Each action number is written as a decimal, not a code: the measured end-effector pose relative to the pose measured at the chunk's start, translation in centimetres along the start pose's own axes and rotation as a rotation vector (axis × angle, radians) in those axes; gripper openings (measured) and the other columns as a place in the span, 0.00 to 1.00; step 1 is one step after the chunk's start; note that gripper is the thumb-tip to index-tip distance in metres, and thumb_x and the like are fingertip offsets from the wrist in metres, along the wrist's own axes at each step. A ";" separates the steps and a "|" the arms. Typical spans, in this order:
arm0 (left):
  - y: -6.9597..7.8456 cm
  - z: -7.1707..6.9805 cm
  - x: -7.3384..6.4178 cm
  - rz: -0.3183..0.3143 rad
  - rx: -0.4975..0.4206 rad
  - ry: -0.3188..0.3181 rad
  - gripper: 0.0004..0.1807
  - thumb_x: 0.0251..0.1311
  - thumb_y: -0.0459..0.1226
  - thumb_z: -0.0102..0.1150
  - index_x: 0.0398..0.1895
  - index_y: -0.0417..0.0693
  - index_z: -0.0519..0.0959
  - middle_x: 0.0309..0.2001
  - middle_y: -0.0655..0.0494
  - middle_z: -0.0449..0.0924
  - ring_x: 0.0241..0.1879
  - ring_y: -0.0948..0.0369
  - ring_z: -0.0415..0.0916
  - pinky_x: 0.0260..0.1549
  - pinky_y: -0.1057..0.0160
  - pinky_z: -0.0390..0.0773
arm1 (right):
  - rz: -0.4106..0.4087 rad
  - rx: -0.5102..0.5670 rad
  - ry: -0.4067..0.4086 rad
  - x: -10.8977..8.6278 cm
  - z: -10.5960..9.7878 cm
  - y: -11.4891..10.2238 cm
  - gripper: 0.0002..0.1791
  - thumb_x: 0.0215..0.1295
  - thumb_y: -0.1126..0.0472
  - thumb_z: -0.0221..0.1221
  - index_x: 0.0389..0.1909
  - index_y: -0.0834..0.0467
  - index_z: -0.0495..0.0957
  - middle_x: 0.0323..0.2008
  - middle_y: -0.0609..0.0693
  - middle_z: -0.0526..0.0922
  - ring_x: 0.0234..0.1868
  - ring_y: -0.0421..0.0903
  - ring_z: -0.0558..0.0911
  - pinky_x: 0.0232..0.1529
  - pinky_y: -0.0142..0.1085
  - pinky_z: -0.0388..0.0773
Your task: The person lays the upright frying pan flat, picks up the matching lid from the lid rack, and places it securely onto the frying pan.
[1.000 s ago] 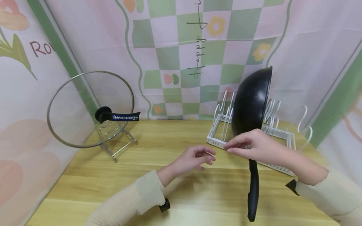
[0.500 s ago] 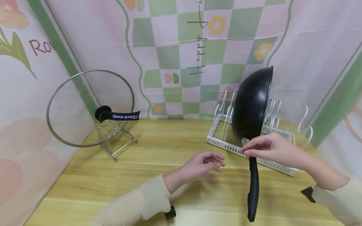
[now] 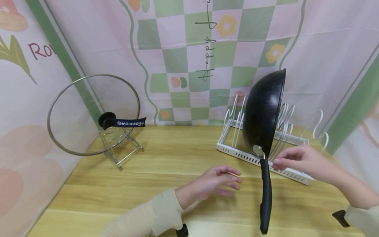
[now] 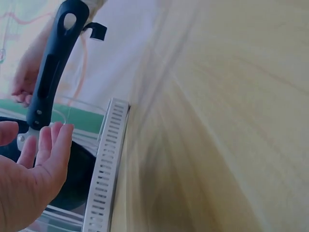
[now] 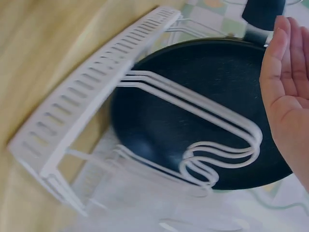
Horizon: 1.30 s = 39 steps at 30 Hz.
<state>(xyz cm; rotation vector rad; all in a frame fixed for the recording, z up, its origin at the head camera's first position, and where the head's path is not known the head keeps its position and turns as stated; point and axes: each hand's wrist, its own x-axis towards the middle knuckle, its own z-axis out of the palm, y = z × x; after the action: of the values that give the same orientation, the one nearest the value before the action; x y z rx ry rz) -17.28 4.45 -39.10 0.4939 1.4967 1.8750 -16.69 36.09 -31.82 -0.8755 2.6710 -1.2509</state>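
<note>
A black wok (image 3: 262, 112) stands on edge in a white slotted rack (image 3: 241, 154), its bowl between the wire dividers. The wok's black handle (image 3: 265, 197) points toward me over the table. My right hand (image 3: 308, 164) hovers just right of the handle's upper end, fingers loosely bent and holding nothing. To the left of the handle is my left hand (image 3: 210, 184), fingers spread and relaxed, with nothing in it. In the right wrist view the wok's inner face (image 5: 203, 77) shows behind the white wire dividers (image 5: 217, 111).
At the left, a glass lid with a black knob (image 3: 107, 120) and a dark lettered handle leans upright on a small metal stand (image 3: 130, 156). Printed cloth (image 3: 174, 59) hangs behind the wooden table (image 3: 142, 184) and at both sides.
My right hand has moved from in front of the wok's base to the right, past the handle. My left hand has drifted right and slightly toward me. The wok stays in place.
</note>
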 end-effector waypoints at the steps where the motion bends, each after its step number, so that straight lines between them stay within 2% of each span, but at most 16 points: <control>1: -0.1 0.1 0.0 -0.005 -0.006 -0.005 0.18 0.73 0.31 0.52 0.62 0.34 0.74 0.54 0.44 0.82 0.50 0.53 0.82 0.54 0.45 0.81 | 0.009 0.027 -0.021 -0.1 -0.1 0.4 0.10 0.70 0.76 0.57 0.42 0.63 0.85 0.36 0.43 0.89 0.36 0.40 0.87 0.37 0.31 0.84; 4: -0.2 0.6 0.0 -0.023 -0.016 -0.020 0.18 0.73 0.32 0.52 0.63 0.34 0.73 0.53 0.46 0.83 0.49 0.56 0.82 0.53 0.47 0.82 | 0.058 0.100 -0.091 -0.2 -0.1 1.3 0.09 0.74 0.74 0.53 0.45 0.68 0.82 0.38 0.46 0.88 0.38 0.42 0.87 0.39 0.35 0.86; 8: -0.3 1.1 0.0 -0.042 -0.025 -0.041 0.19 0.73 0.33 0.52 0.63 0.34 0.72 0.52 0.48 0.83 0.49 0.56 0.82 0.52 0.48 0.82 | 0.133 0.217 -0.182 0.0 0.4 2.6 0.12 0.79 0.71 0.48 0.49 0.76 0.77 0.41 0.49 0.88 0.41 0.46 0.87 0.42 0.39 0.86; 13: -0.6 1.7 -0.1 -0.054 -0.042 -0.044 0.19 0.73 0.33 0.53 0.63 0.35 0.73 0.51 0.49 0.84 0.48 0.56 0.83 0.51 0.48 0.83 | 0.165 0.352 -0.223 0.0 1.3 3.8 0.18 0.82 0.69 0.43 0.52 0.85 0.70 0.42 0.55 0.87 0.42 0.49 0.87 0.45 0.42 0.86; 16: -0.9 2.0 -0.2 -0.062 -0.062 -0.043 0.18 0.72 0.33 0.54 0.62 0.37 0.74 0.51 0.48 0.84 0.47 0.56 0.83 0.50 0.48 0.83 | 0.177 0.401 -0.242 0.0 1.8 4.1 0.21 0.84 0.67 0.40 0.53 0.86 0.68 0.43 0.57 0.86 0.43 0.48 0.87 0.45 0.43 0.86; 19: -1.4 2.4 -0.3 -0.082 -0.083 -0.050 0.19 0.72 0.34 0.54 0.63 0.37 0.74 0.51 0.48 0.84 0.47 0.55 0.84 0.49 0.47 0.84 | 0.183 0.505 -0.291 0.0 2.4 4.2 0.24 0.85 0.65 0.37 0.57 0.87 0.64 0.47 0.58 0.85 0.46 0.49 0.86 0.48 0.44 0.85; 24: -1.6 3.1 -0.4 -0.120 -0.084 -0.078 0.19 0.73 0.35 0.53 0.64 0.37 0.73 0.52 0.51 0.84 0.49 0.53 0.84 0.48 0.48 0.84 | 0.148 0.784 -0.412 0.2 3.3 4.1 0.27 0.86 0.61 0.27 0.67 0.68 0.71 0.58 0.57 0.81 0.58 0.53 0.82 0.57 0.45 0.81; 26: -1.6 3.5 -0.4 -0.136 -0.078 -0.094 0.19 0.73 0.35 0.53 0.63 0.38 0.74 0.53 0.50 0.84 0.50 0.52 0.83 0.47 0.48 0.85 | 0.125 0.880 -0.446 0.3 3.8 4.0 0.29 0.86 0.61 0.25 0.68 0.57 0.73 0.60 0.57 0.80 0.60 0.54 0.81 0.60 0.47 0.79; 33: -1.8 4.6 -0.6 -0.182 -0.030 -0.138 0.15 0.74 0.34 0.53 0.60 0.43 0.76 0.50 0.49 0.85 0.50 0.51 0.84 0.42 0.50 0.87 | 0.094 1.088 -0.462 0.7 5.7 3.2 0.30 0.86 0.58 0.21 0.68 0.58 0.71 0.57 0.57 0.81 0.58 0.51 0.81 0.61 0.44 0.77; 36: -1.7 5.1 -0.7 -0.204 -0.020 -0.157 0.14 0.74 0.33 0.53 0.59 0.44 0.77 0.46 0.47 0.86 0.48 0.53 0.84 0.42 0.48 0.86 | 0.114 1.155 -0.440 0.7 6.3 3.0 0.30 0.86 0.57 0.23 0.64 0.58 0.74 0.55 0.54 0.82 0.56 0.49 0.81 0.59 0.42 0.78; 39: -1.6 5.5 -0.6 -0.234 -0.037 -0.160 0.13 0.74 0.33 0.53 0.58 0.46 0.76 0.43 0.48 0.85 0.44 0.55 0.83 0.45 0.46 0.85 | 0.159 1.178 -0.389 0.8 6.7 2.9 0.26 0.87 0.57 0.27 0.56 0.56 0.76 0.51 0.51 0.83 0.52 0.46 0.82 0.57 0.38 0.79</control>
<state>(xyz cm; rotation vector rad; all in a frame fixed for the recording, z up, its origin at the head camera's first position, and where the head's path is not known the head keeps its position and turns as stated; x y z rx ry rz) -12.74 8.04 -39.12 0.4208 1.3502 1.6394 -16.73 32.53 -38.25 -0.5696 1.2689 -1.9321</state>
